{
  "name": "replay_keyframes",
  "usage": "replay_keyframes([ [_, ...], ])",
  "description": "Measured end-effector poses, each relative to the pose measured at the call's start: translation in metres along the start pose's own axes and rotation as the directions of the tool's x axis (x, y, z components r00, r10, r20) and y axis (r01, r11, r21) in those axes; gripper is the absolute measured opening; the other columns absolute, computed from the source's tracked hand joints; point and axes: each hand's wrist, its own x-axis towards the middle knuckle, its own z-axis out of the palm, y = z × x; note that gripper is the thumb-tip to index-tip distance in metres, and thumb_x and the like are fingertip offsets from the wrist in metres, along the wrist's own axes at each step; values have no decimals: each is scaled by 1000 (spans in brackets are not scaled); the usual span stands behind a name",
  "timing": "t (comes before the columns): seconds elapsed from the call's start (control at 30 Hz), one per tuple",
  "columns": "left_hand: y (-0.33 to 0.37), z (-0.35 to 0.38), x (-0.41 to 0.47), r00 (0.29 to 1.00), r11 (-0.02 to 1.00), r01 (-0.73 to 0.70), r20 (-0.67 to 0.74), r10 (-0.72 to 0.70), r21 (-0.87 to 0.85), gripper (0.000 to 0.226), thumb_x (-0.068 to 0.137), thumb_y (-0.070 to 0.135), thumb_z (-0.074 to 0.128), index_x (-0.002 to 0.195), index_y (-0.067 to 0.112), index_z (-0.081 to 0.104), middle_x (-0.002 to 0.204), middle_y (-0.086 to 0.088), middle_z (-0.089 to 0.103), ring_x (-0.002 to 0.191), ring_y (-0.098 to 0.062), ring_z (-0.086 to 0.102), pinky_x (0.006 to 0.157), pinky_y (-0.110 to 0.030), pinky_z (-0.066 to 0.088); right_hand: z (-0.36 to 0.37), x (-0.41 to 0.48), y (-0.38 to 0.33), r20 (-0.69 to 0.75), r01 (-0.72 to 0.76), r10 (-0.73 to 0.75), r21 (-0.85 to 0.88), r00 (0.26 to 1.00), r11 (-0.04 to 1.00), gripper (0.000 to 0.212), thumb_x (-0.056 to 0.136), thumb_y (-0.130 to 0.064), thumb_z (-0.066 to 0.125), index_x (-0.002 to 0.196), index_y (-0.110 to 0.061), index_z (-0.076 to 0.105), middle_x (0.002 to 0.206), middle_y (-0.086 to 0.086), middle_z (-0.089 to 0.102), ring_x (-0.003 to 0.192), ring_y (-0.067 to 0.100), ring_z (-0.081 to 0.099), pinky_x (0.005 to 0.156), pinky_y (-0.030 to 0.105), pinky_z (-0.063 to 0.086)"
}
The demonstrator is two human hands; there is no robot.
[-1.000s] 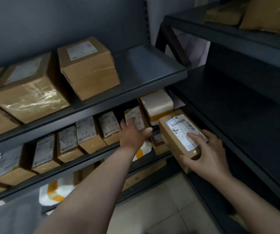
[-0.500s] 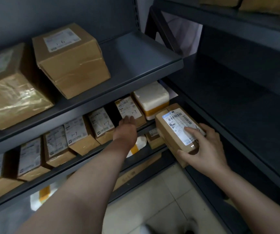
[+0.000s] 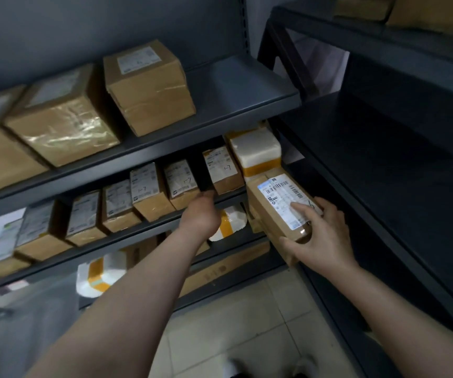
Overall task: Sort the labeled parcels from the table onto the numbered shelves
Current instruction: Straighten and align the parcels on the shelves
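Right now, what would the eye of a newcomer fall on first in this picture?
First, the brown parcel with a white barcode label, in the grip of the right hand beside the middle shelf's right end. Next, the left hand at the row of small parcels marked 1-7 on that shelf. Larger taped boxes stand on the shelf above.

Brown parcel [image 3: 270,214] (white label up) tilted beside the middle shelf [image 3: 143,232]
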Motion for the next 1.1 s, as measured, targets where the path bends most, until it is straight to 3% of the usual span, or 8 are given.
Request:
replay_keyframes([
  [0.13,-5,-9,-39,996,997,-50,-73,55,61,55,93,11,53,146,17,40,143,-9,48,120,-24,56,87,-29,48,-5,-24,-3,-20,32,-33,-21,999,999,77,64,-51,76,135,-38,48,149,2,23,132,25,26,110,41,29],
  [0.23,-7,-27,-67,984,992,-88,-147,100,86,47,95,16,52,142,19,46,131,-7,58,113,-21,59,84,-30,51,-14,-41,-13,-39,78,-80,-51,996,996,79,65,-53,75,137,-36,46,148,4,24,131,25,28,109,42,30],
  [0.4,-16,-59,-111,956,985,-160,-240,170,61,39,96,23,53,135,26,50,121,-1,63,91,-15,64,71,-29,55,-30,-61,-49,-113,97,-101,-39,988,995,79,67,-57,72,139,-37,44,149,3,24,134,23,24,110,43,28],
  [0.53,-14,-86,-125,917,980,-188,-346,197,60,41,96,21,53,136,27,51,129,1,61,107,-15,62,79,-28,53,-51,-55,-89,-197,158,-157,-8,968,987,77,68,-57,72,138,-38,44,149,2,24,134,23,23,111,43,28],
  [0.67,-2,-106,-132,911,982,-182,-368,185,44,40,97,23,52,137,27,50,125,1,63,107,-15,61,77,-29,51,-78,-35,-121,-253,190,-188,-16,949,982,77,69,-57,71,139,-37,44,149,3,23,134,25,23,111,43,26],
  [0.87,28,-149,-107,882,980,-183,-427,200,82,40,97,24,53,136,24,51,135,1,57,123,-17,52,96,-34,48,-112,35,-160,-343,245,-234,-13,910,969,79,69,-61,68,139,-36,42,148,6,25,132,28,26,109,44,27],
  [1.0,62,-174,-76,872,988,-120,-465,153,100,39,97,23,53,136,21,50,131,-4,57,119,-20,54,94,-35,48,-122,95,-177,-222,265,-256,8,941,964,90,70,-68,67,146,-33,35,153,9,18,137,31,21,110,47,27],
  [1.1,86,-190,-47,873,990,-128,-466,144,65,48,97,21,51,144,24,41,132,-6,57,118,-22,55,93,-36,48,-126,132,-177,-102,373,-368,35,924,927,87,77,-50,74,149,-32,29,155,5,15,138,31,24,111,47,31],
])
